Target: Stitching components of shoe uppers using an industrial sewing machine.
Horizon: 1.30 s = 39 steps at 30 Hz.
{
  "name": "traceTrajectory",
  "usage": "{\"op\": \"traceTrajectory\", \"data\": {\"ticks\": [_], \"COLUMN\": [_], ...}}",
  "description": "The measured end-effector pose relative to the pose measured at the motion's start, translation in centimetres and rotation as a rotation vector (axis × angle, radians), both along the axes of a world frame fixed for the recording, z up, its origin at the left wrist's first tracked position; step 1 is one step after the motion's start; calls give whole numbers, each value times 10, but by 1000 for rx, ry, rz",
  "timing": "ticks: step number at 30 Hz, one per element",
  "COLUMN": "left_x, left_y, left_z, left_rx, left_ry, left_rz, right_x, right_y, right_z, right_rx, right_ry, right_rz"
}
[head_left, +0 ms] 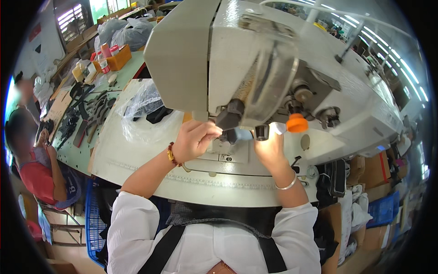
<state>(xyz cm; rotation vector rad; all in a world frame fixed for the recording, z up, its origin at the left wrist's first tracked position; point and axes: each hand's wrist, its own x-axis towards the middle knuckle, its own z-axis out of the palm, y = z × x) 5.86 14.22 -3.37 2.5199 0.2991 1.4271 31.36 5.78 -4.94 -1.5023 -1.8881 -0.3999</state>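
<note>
A large pale-grey industrial sewing machine [180, 64] fills the middle of the view, its head over a white work table [150, 160]. My left hand [196, 140] is just left of the needle area, thumb and fingers pinched together; anything between them is too small to make out. On the right of the needle area, my right hand [270, 147] reaches up under the machine head in bright light. Black machine parts hide its fingertips. An orange knob [297, 123] sits just right of that hand. Below both hands lies a metal plate [226, 157].
A clear plastic bag [143, 109] with black pieces lies left of the machine. A green table [73, 155] beyond holds dark cut pieces and an orange box [119, 58]. At far left sits another person [39, 178]. Blue crates [93, 219] stand below.
</note>
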Motion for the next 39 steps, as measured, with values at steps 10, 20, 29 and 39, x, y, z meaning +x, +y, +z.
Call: {"op": "traceTrajectory", "data": {"ticks": [10,20,29,39], "left_x": [-22,16,-28,-275], "left_y": [-95,-109,-63,6], "left_z": [43,29,12,-72], "left_rx": [-249,-215,115,-373], "left_ry": [-72,110,285,46], "left_rz": [-456,-424,-138,507], "right_x": [-24,119,173,253], "right_y": [-175,-358,-564,-627], "right_z": [117,137,112,-191], "right_rx": [-12,-604,297,-260], "right_ry": [-429,166,455,-232], "right_rz": [-40,-756,-1060,-1708]}}
